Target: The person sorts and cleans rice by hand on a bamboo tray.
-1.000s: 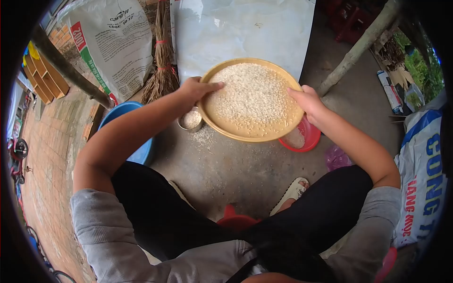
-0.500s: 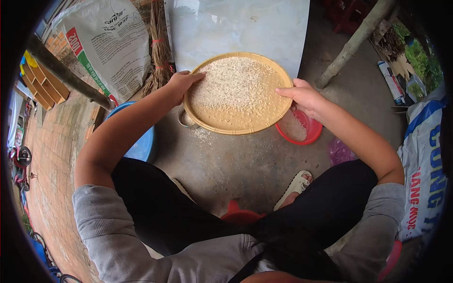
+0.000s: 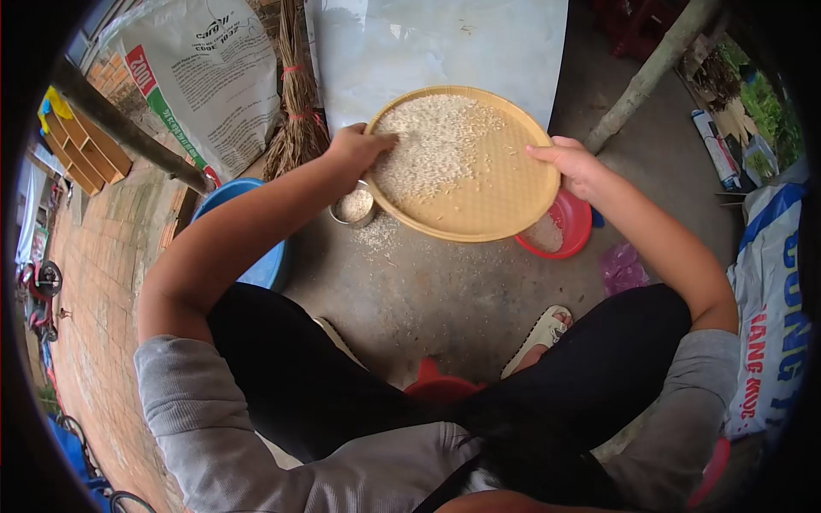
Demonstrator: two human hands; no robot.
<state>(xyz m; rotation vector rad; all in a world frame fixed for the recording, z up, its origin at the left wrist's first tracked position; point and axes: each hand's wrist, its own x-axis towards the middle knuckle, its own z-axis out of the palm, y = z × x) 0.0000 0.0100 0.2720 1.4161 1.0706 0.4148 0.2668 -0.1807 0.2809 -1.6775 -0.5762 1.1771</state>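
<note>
A round woven winnowing basket [image 3: 505, 197] is held up in front of me over the floor. Pale rice grains [image 3: 432, 141] lie across its left and far part, and its near right part is mostly bare weave. My left hand [image 3: 359, 150] grips the left rim, thumb over the edge. On the right rim, my right hand [image 3: 573, 166] is closed with its thumb on top; the fingers below are partly hidden. Beneath the left side stands a small metal bowl [image 3: 354, 205] with grain in it. A red plastic basin [image 3: 583, 229] with grain is partly covered by the basket.
Loose grains are scattered on the concrete floor [image 3: 385, 282]. A blue tub [image 3: 268, 267] stands at the left, near a straw broom [image 3: 299, 111] and a white sack [image 3: 201, 85]. A wooden post [image 3: 646, 81] rises at the right, and a purple plastic bag [image 3: 622, 269] lies below it.
Both hands have carried the basket to the right, its right side now tipped differently. The grains have shifted towards its left and far side. More of the metal bowl shows.
</note>
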